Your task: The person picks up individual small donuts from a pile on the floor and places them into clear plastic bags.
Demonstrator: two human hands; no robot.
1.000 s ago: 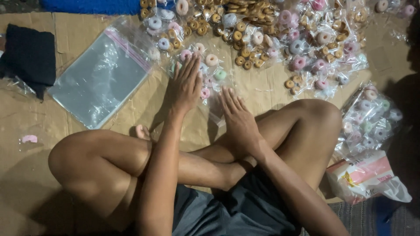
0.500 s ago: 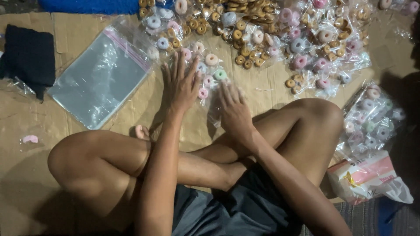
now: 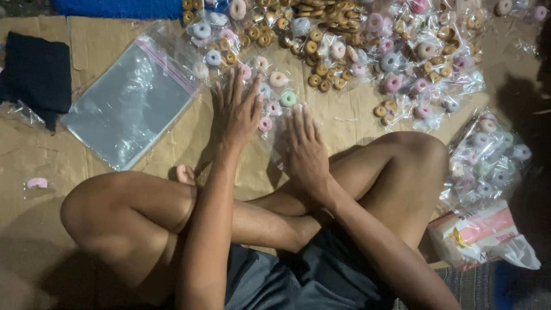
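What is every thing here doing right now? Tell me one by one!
Left hand: flat, fingers spread, pressing on a clear bag of ring sweets.
Right hand: flat, palm down on the same bag.
Big clear bag: empty, lying flat on the cardboard.
Pile of small sweet bags: filled, heaped together.
Pink and white packet: lying on its side.

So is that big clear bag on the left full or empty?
Empty: the clear bag lies flat on the cardboard, nothing visible inside.
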